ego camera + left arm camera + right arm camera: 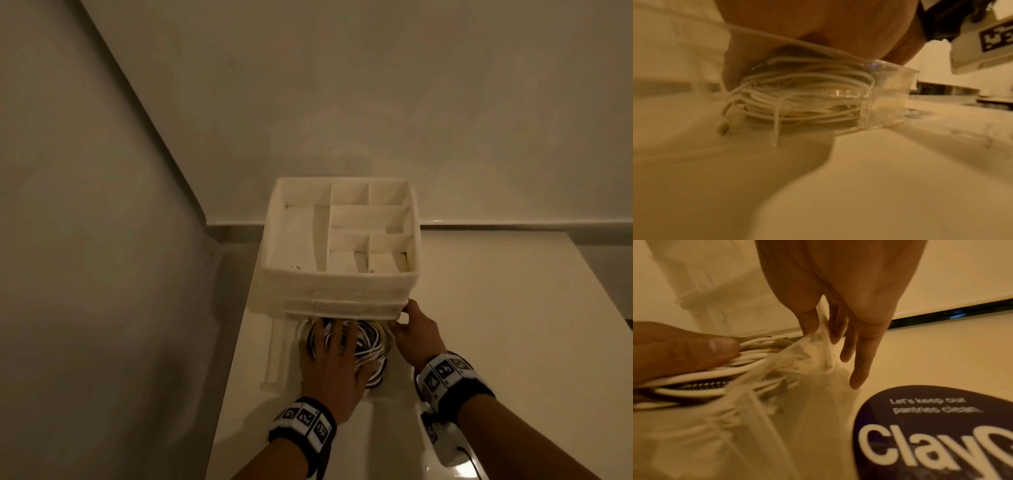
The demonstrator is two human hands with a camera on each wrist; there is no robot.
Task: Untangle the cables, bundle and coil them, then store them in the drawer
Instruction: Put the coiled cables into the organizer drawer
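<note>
A coil of white and dark cables (370,346) lies in a clear drawer (277,349) pulled out from the bottom of a white drawer unit (339,291). My left hand (334,356) lies flat on the coil with fingers spread, pressing it down. From the left wrist, the coil (797,100) sits under my palm inside the clear drawer (892,91). My right hand (411,329) is at the drawer's front right corner. From the right wrist, its thumb and forefinger pinch the drawer wall (818,344), with the other fingers straight, beside the coil (705,379).
The unit stands on a cream table (479,308) in a corner, its top an open tray with several empty compartments (356,219). Walls (102,240) close in at the left and behind. A dark round sticker (941,426) lies on the table near my right hand.
</note>
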